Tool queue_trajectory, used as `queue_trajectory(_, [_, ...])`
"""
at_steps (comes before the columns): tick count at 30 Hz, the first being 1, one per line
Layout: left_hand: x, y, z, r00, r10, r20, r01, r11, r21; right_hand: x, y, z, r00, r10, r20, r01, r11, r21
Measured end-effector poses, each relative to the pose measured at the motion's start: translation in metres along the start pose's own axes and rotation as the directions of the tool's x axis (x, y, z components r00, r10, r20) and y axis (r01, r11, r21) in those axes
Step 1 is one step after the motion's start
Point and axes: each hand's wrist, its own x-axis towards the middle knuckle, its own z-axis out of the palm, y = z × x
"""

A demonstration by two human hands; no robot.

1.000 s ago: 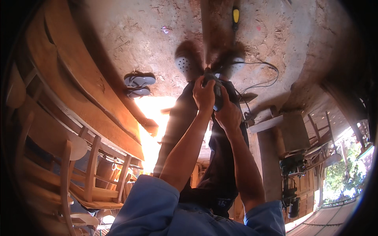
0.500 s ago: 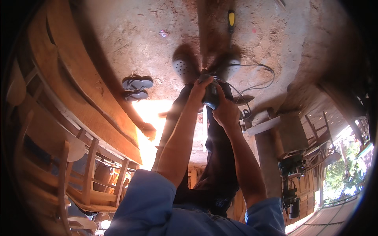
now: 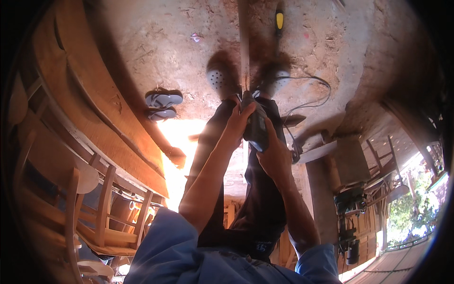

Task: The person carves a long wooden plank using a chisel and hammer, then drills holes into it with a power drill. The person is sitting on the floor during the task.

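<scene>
The floor is bare, rough earthen ground (image 3: 156,42), reddish-brown, cracked and dusty, with a bright patch of sunlight (image 3: 182,137) falling across it below the person's legs. The setting is a timber workshop, open to daylight and green foliage (image 3: 416,208) at the lower right. No containers can be made out. A long narrow wooden strip (image 3: 244,42) runs away from the person between two grey perforated clogs (image 3: 220,80) planted on the ground. Both hands are held together over the near end of this strip: the left hand (image 3: 238,124) is wrapped over the top of a dark grey handheld power tool (image 3: 256,125), and the right hand (image 3: 274,156) is clamped on its lower body from the side. The tool sits against the strip just in front of the clogs; its working face is hidden by the hands. A thin dark power cable (image 3: 309,94) loops away from it over the ground to the right. A yellow-handled tool (image 3: 279,20) lies beyond, just right of the strip. A pair of blue-grey flip-flop sandals (image 3: 162,105) lies well apart to the left, beside long curved wooden planks (image 3: 94,94). Unfinished wooden chair frames (image 3: 101,208) are stacked at the lower left. A dark machine on a stand (image 3: 347,222) and more timber frames (image 3: 383,161) occupy the right side.
</scene>
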Motion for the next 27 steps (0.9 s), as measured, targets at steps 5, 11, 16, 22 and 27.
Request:
queue_trajectory(5, [0.02, 0.0, -0.035, 0.984, -0.162, 0.075, 0.161, 0.987, 0.018, -0.043, -0.003, -0.063, 0.997, 0.023, -0.069, -0.007, 0.976, 0.217])
queue_trajectory(11, [0.142, -0.002, -0.02, 0.961, -0.267, 0.069, 0.173, 0.778, 0.605, -0.049, 0.017, -0.119, 0.98, 0.076, -0.185, -0.019, 0.956, 0.291])
queue_trajectory(16, [0.159, 0.092, -0.007, 0.64, 0.747, -0.179, -0.64, 0.647, 0.415, -0.052, 0.021, -0.118, 0.962, 0.156, -0.225, -0.054, 0.913, 0.404])
queue_trajectory(22, [0.047, 0.105, -0.011, 0.963, 0.215, -0.165, -0.231, 0.969, -0.083, -0.042, 0.006, -0.087, 0.993, 0.052, -0.106, -0.03, 0.979, 0.2])
queue_trajectory(27, [-0.004, 0.035, 0.012, 0.959, -0.22, 0.177, 0.262, 0.926, -0.271, -0.025, -0.001, -0.037, 0.979, -0.174, -0.11, 0.167, 0.984, -0.067])
